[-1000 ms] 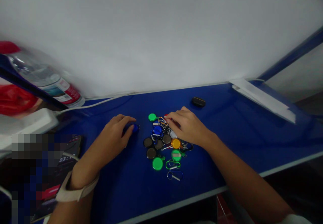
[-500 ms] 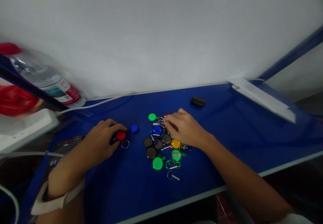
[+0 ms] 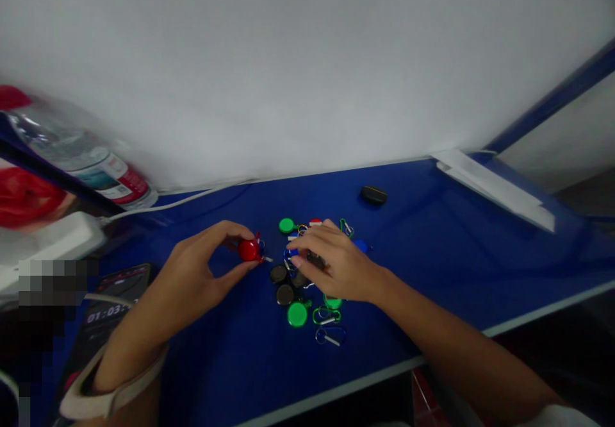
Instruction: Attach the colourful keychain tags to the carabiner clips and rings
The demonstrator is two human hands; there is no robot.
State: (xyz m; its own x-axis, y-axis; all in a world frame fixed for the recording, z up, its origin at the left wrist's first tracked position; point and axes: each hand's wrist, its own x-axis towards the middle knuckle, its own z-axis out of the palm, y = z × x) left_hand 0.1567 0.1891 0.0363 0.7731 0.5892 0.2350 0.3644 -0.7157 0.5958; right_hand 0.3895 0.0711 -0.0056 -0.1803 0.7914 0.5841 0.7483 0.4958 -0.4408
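Note:
My left hand (image 3: pixel 204 257) pinches a red badge reel (image 3: pixel 248 250) between thumb and fingers, just left of the pile; its metal clip points right. My right hand (image 3: pixel 339 257) reaches over the pile, thumb and index finger closed around a blue badge reel (image 3: pixel 292 253). Below its fingers lie dark badge reels (image 3: pixel 285 294) and a green badge reel (image 3: pixel 296 314). Another green badge reel (image 3: pixel 287 225) sits at the pile's far side. A green carabiner (image 3: pixel 327 316) and a blue carabiner (image 3: pixel 330 336) lie nearest me. My right hand hides much of the pile.
A black oval case (image 3: pixel 373 195) and folded white paper (image 3: pixel 494 190) lie on the blue table (image 3: pixel 432 273). At left are a phone (image 3: pixel 108 311), a white power strip (image 3: pixel 57 241), a cable (image 3: pixel 182 203) and a plastic bottle (image 3: pixel 91 158). A white wall stands behind.
My left hand has moved right with the red badge reel, toward the pile. My right hand has shifted left and nearer, onto a blue reel; another blue reel now shows to its right.

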